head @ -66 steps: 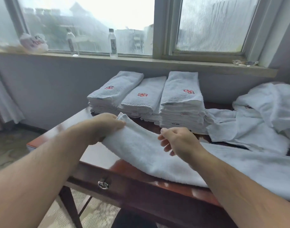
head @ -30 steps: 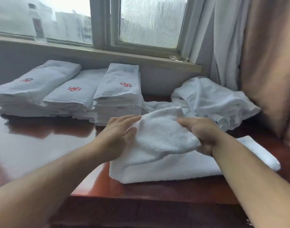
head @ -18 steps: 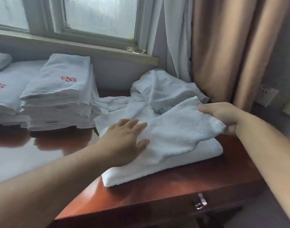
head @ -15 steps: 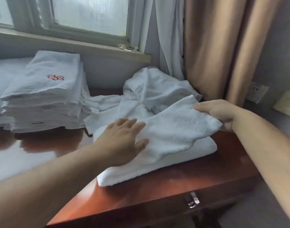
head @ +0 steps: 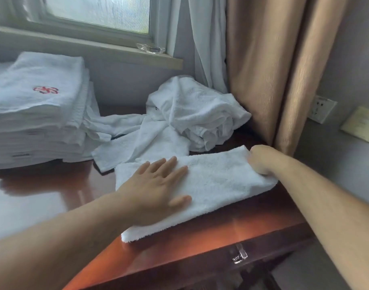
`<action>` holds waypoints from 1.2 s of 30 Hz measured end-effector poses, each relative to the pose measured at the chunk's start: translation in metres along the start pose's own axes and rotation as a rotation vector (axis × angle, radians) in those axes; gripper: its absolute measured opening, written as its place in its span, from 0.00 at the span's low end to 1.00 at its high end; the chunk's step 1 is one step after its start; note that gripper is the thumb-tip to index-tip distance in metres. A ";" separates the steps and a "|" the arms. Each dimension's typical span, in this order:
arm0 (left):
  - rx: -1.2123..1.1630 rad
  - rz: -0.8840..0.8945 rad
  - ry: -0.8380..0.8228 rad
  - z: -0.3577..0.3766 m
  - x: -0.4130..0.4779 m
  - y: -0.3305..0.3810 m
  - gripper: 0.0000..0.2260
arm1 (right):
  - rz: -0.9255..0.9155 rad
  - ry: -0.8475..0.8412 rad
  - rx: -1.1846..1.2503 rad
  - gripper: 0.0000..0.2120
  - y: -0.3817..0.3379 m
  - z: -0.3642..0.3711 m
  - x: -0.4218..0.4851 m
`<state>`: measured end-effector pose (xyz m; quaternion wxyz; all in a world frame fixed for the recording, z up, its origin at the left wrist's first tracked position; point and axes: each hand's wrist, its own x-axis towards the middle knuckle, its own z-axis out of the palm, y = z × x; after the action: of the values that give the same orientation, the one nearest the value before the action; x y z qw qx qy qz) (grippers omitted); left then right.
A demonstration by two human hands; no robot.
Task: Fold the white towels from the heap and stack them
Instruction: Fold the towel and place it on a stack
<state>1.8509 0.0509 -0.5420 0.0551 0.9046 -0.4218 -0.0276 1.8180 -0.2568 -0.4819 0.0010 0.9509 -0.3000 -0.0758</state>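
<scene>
So, towel (head: 219, 185) runs lengthwise away from the stack (head: 37, 107).
Far end: right hand (head: 262, 160) grip pinching; left hand (head: 158, 185) flat, stack-side.

Glossy red-brown wooden table (head: 200, 243) under a frosted window (head: 95, 11), lit by soft daylight.
Grey wall (head: 120, 86) below the sill (head: 85, 47), which carries 1 glass dish (head: 151, 48); 2 drapes at right, a white sheer (head: 208, 38) and a tan curtain (head: 273, 70); wall socket (head: 322, 109) beyond; metal drawer handle (head: 240, 256) in front.
</scene>
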 end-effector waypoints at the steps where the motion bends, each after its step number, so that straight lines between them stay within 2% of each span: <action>1: 0.005 0.004 -0.002 0.002 0.000 0.000 0.37 | 0.011 0.031 0.006 0.14 -0.001 0.008 0.001; 3: 0.008 0.005 -0.005 0.003 0.000 -0.001 0.39 | 0.036 0.132 0.034 0.13 -0.004 0.021 -0.002; 5: 0.015 0.004 -0.001 0.004 0.000 -0.001 0.40 | 0.032 0.357 0.016 0.10 -0.010 0.025 -0.007; 7: 0.013 0.005 0.011 0.006 0.000 -0.001 0.40 | -0.049 0.621 0.065 0.10 -0.019 0.025 -0.013; 8: 0.009 0.005 0.019 0.006 0.000 -0.001 0.40 | -0.128 0.691 0.138 0.11 -0.025 0.025 -0.017; 9: 0.004 0.005 0.028 0.007 0.000 -0.002 0.40 | -0.207 0.676 0.206 0.14 -0.032 0.026 -0.021; 10: -0.002 0.005 0.036 0.008 -0.001 -0.003 0.40 | -0.263 0.588 0.245 0.18 -0.037 0.030 -0.024; 13: -0.026 0.008 0.052 0.010 -0.002 -0.003 0.40 | -0.250 0.175 0.201 0.29 -0.039 0.055 -0.022; 15: -0.040 0.012 0.067 0.011 -0.005 -0.005 0.39 | -0.214 0.092 0.189 0.34 -0.034 0.065 -0.015; 18: -0.069 0.012 0.067 0.012 -0.015 -0.017 0.35 | -0.203 0.058 0.154 0.36 -0.033 0.066 -0.009; 21: -0.119 -0.010 0.056 0.010 -0.035 -0.043 0.31 | -0.219 0.110 0.163 0.34 -0.035 0.066 -0.015; 24: -0.174 -0.010 0.087 0.013 -0.062 -0.064 0.25 | -0.276 0.429 0.194 0.24 -0.044 0.061 -0.038; 26: -0.202 0.003 0.119 0.013 -0.075 -0.071 0.26 | -0.371 0.590 0.296 0.17 -0.063 0.057 -0.062; 28: -0.252 0.006 0.163 0.012 -0.086 -0.073 0.27 | -0.562 0.556 0.464 0.15 -0.088 0.057 -0.095; 30: -0.291 0.002 0.216 0.010 -0.097 -0.072 0.26 | -0.748 0.384 0.538 0.21 -0.109 0.061 -0.130; 33: -0.296 0.008 0.240 0.009 -0.116 -0.072 0.24 | -0.896 0.159 0.360 0.45 -0.121 0.078 -0.167; 35: -0.291 0.028 0.228 0.009 -0.129 -0.074 0.25 | -0.958 0.115 0.180 0.58 -0.118 0.089 -0.178; 36: -0.289 0.038 0.217 0.008 -0.136 -0.075 0.26 | -0.978 0.133 0.115 0.60 -0.116 0.093 -0.181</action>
<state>1.8198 0.2017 -0.5588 0.2301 0.8768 -0.4220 0.0109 1.7245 -0.0547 -0.5533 -0.0681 0.9815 0.1785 0.0099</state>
